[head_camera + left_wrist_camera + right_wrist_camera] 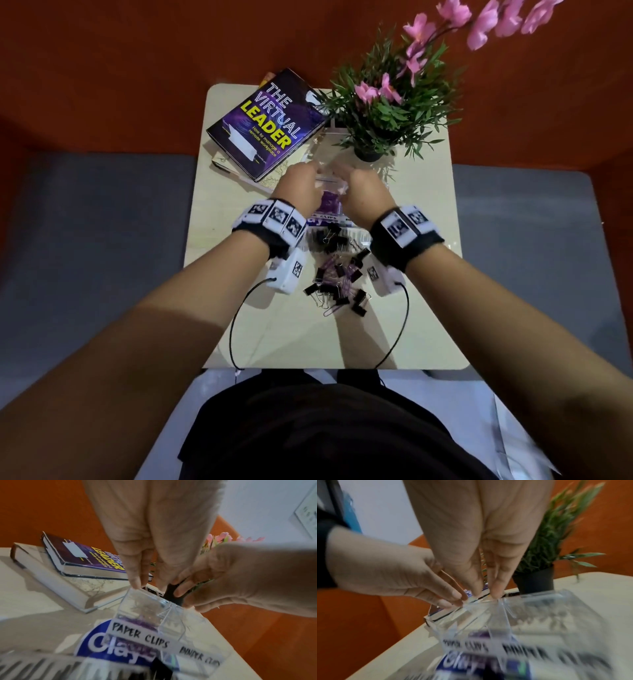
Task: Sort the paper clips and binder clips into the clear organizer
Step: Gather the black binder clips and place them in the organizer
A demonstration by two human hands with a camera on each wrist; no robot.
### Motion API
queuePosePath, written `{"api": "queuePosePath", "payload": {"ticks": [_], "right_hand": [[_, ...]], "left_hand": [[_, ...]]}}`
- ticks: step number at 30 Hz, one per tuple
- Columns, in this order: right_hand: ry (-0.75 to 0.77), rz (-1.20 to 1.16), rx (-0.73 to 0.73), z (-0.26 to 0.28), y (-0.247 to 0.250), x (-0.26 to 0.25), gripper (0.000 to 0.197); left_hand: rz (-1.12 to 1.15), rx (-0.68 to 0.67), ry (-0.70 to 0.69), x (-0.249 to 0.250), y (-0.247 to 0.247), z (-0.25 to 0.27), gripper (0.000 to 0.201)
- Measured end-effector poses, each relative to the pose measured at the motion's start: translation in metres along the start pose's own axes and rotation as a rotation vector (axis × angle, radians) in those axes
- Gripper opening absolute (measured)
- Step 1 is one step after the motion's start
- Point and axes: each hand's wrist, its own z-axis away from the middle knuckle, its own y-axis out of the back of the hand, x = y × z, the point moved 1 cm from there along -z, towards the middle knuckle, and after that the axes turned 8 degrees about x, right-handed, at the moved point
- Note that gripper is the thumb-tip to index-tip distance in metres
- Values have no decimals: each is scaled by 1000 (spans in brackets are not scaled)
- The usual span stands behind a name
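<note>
The clear organizer (330, 217) stands mid-table, with labels PAPER CLIPS and BINDER CLIPS on its near wall (139, 635). Purple paper clips (142, 620) lie in its left compartment. My left hand (308, 171) reaches over it, and its straight fingertips (135, 585) touch the far rim. My right hand (342, 173) is beside it, fingertips (494, 595) also on the far rim (481, 601). I see nothing held in either hand. A mixed pile of black binder clips and purple paper clips (339, 277) lies on the table (281, 329) nearer to me, between my wrists.
A purple book (267, 123) lies on other books at the back left. A black-potted plant (368, 155) with pink flowers stands at the back right, close behind the organizer. A blue "Clay" package (102, 646) lies under the organizer's front. The table is small, with edges near.
</note>
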Motion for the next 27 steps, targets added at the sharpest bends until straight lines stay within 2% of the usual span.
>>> {"api": "queuePosePath", "payload": {"ticks": [2,5,7,10,14,18,21,24,27], "right_hand": [[41,-20,38,28,-2,16,31],[123,11,-139,72,-20,41,11],[180,48,-243,89,-36,52,2],[208,88,-262,97,-54,59,13],[189,106,-204,95,-58,66,13],[149,73,-101,95,-57,66,11],[121,-4,-57,92,-52,68,15],[-66,-163,-89,89,-42,81,13],[-209,-337,35,98,-35,84,23]], "left_hand": [[44,40,-38,-6,-1,20,21],[74,-133,19,-14,-28,59,5],[31,-256,107,-16,-48,76,17],[-61,-287,193,-13,-66,85,39],[-55,-251,233,-12,-74,82,32],[72,-233,305,-21,-76,79,30],[235,-141,306,-31,-72,80,30],[342,-130,284,-40,-64,80,27],[400,-140,317,-51,-57,81,32]]}}
